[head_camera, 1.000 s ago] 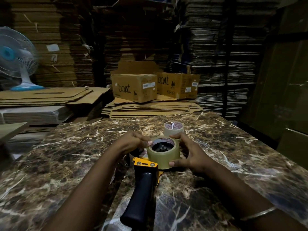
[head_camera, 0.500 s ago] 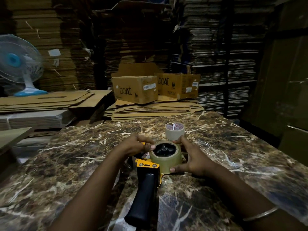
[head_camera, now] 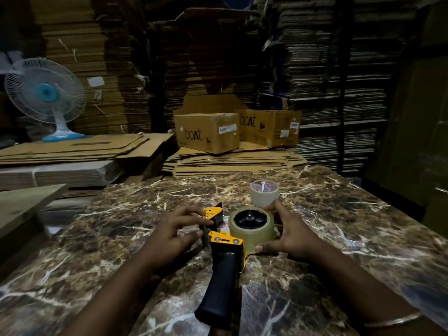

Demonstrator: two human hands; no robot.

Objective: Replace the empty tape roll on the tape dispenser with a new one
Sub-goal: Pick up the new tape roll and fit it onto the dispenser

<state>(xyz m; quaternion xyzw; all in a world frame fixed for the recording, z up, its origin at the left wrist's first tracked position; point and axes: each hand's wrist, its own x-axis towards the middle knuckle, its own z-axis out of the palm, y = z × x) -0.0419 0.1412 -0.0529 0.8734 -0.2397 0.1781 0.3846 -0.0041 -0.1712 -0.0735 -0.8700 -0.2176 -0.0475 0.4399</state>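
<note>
A yellow tape dispenser (head_camera: pixel 225 241) with a black handle (head_camera: pixel 219 287) lies on the marble table (head_camera: pixel 121 238), handle toward me. A full roll of clear tape (head_camera: pixel 252 230) sits on its black hub. My right hand (head_camera: pixel 288 235) wraps the roll's right side, thumb at the bottom edge. My left hand (head_camera: pixel 177 229) grips the dispenser's yellow front plate by the blade. Behind my right hand stands a thin, nearly spent white roll (head_camera: pixel 264 193).
Two cardboard boxes (head_camera: pixel 208 132) marked "boat" rest on flattened cartons beyond the table's far edge. A blue and white fan (head_camera: pixel 46 93) stands far left. Tall stacks of flat cardboard fill the background. A wooden board (head_camera: pixel 21 204) juts in at left.
The tape roll has gone down fully onto the hub. My left hand has shifted from the roll's left edge to the dispenser's front plate. The right hand stays on the roll.
</note>
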